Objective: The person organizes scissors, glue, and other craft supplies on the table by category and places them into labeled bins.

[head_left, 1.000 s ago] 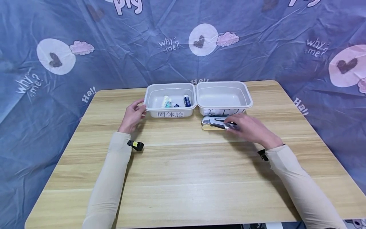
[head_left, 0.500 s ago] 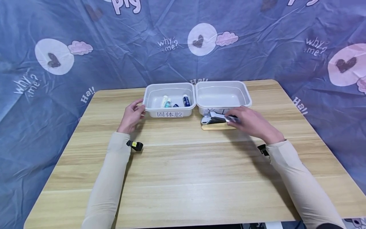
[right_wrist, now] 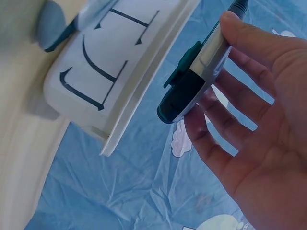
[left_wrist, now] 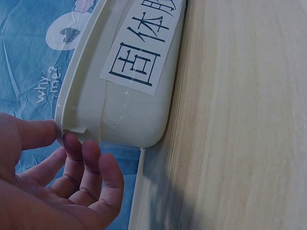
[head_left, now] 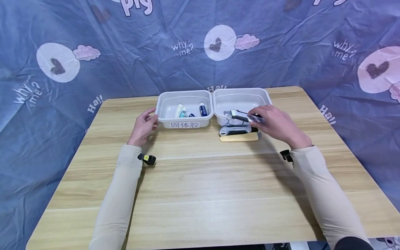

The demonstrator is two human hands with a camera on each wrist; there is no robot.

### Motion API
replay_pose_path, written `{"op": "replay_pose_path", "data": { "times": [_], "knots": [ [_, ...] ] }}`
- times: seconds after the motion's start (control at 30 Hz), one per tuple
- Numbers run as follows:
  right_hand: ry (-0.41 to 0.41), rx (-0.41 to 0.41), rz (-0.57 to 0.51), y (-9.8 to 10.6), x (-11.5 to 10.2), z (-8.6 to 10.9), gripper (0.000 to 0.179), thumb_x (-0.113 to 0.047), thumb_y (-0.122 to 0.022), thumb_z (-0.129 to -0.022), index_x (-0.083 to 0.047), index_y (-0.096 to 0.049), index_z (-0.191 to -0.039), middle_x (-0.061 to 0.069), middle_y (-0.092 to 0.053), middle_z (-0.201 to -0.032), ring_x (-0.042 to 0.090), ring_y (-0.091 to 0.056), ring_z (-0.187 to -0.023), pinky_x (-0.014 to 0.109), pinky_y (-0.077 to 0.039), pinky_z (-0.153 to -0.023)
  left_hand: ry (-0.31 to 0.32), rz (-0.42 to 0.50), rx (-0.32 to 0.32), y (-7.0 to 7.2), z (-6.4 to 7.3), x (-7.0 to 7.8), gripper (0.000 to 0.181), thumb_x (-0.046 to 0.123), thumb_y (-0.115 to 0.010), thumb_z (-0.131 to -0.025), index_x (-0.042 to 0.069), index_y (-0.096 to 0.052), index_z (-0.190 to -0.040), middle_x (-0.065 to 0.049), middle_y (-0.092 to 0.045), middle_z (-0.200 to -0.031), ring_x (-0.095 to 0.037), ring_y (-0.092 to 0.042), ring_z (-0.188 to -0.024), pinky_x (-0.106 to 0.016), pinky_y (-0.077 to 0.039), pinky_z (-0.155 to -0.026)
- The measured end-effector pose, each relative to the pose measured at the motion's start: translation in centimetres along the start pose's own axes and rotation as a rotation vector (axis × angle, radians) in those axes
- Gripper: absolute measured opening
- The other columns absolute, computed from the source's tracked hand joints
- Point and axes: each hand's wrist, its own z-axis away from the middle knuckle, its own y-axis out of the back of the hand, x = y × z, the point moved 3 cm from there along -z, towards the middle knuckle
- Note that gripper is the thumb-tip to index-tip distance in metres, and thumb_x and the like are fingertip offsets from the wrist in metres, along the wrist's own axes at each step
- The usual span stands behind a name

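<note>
In the head view my right hand [head_left: 278,125] holds a grey-and-black utility knife [head_left: 240,115] over the front rim of the right white box [head_left: 237,96]. The right wrist view shows the knife [right_wrist: 192,81] pinched between thumb and fingers, apart from the box. My left hand [head_left: 143,126] is at the left corner of the left white box [head_left: 204,123]. Its thumb and forefinger pinch the rim [left_wrist: 61,115], the other fingers loosely bent. In front of the right box lie another grey-and-black utility knife [head_left: 234,131] and a yellow one [head_left: 239,138].
Several glue sticks [head_left: 203,109] lie in the left box. Both boxes stand side by side at the back of the wooden table [head_left: 200,180], with printed labels on their fronts. A blue patterned cloth [head_left: 131,62] hangs behind.
My right hand has raised the utility knife from beside the other knives to above the right box's front rim. My left hand has stayed at the left box.
</note>
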Motion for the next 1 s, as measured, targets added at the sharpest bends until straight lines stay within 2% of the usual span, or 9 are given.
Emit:
{"op": "replay_pose_path", "data": {
  "times": [0.13,0.6,0.83,1.0],
  "knots": [
    [-0.011,0.006,-0.031,0.3,0.3,-0.5,0.030,-0.014,-0.082,-0.088,-0.009,-0.071,-0.115,0.014,-0.072,-0.115,0.035,-0.065,-0.109,0.058,-0.052,-0.087,0.002,0.001,-0.002,0.0,-0.1,-0.1,0.047,0.015,-0.054,-0.107,0.013,-0.047,-0.154,0.000,-0.060,-0.101,-0.023,-0.060,-0.099,-0.035,-0.055,-0.088],
    [-0.039,0.088,-0.056,-0.2,1.2,-2.2,0.028,-0.011,-0.080,-0.089,-0.004,-0.069,-0.114,0.016,-0.072,-0.116,0.037,-0.064,-0.111,0.056,-0.050,-0.091,0.000,-0.005,-0.002,0.0,0.0,-0.1,0.047,0.016,-0.053,-0.107,0.013,-0.046,-0.154,-0.006,-0.061,-0.108,-0.023,-0.060,-0.099,-0.035,-0.054,-0.089],
    [-0.007,0.140,-0.047,-0.7,2.0,-2.3,0.027,-0.005,-0.079,-0.088,-0.001,-0.068,-0.112,0.019,-0.071,-0.113,0.040,-0.062,-0.109,0.055,-0.047,-0.092,-0.010,-0.004,0.004,0.1,0.0,0.0,0.047,0.015,-0.053,-0.107,0.013,-0.047,-0.153,-0.006,-0.060,-0.106,-0.021,-0.059,-0.095,-0.032,-0.055,-0.086],
    [0.015,0.177,-0.040,-1.1,2.5,-2.3,0.026,-0.001,-0.078,-0.087,-0.001,-0.067,-0.111,0.019,-0.071,-0.111,0.041,-0.061,-0.104,0.055,-0.047,-0.088,-0.004,-0.006,-0.001,0.1,0.0,-0.1,0.048,0.015,-0.053,-0.107,0.013,-0.046,-0.154,-0.006,-0.061,-0.106,-0.020,-0.060,-0.096,-0.034,-0.054,-0.088]
  ]
}}
